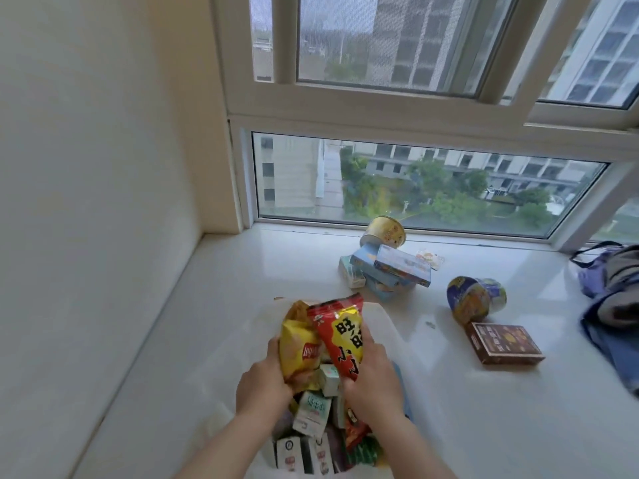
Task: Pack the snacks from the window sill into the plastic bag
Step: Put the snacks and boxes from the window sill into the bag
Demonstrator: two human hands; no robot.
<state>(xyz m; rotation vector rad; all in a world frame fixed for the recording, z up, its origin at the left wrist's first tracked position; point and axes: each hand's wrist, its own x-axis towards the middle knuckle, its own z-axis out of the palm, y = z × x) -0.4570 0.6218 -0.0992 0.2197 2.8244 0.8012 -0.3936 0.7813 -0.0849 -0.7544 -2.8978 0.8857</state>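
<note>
A white, half-transparent plastic bag (382,321) lies open on the sill in front of me, stuffed with small cartons and packets. My left hand (262,382) grips a yellow chip bag (297,347) at the bag's mouth. My right hand (373,382) grips a red snack packet (340,335) beside it. Farther back on the sill lie a stack of blue boxes (394,271), a yellow cup (383,231), a blue noodle cup (473,297) on its side and a brown box (503,342).
The white window sill (214,305) runs from the left wall (96,202) to the window glass (415,181) at the back. A pile of blue and grey clothes or bags (612,305) sits at the right edge. A small flat packet (430,257) lies behind the boxes.
</note>
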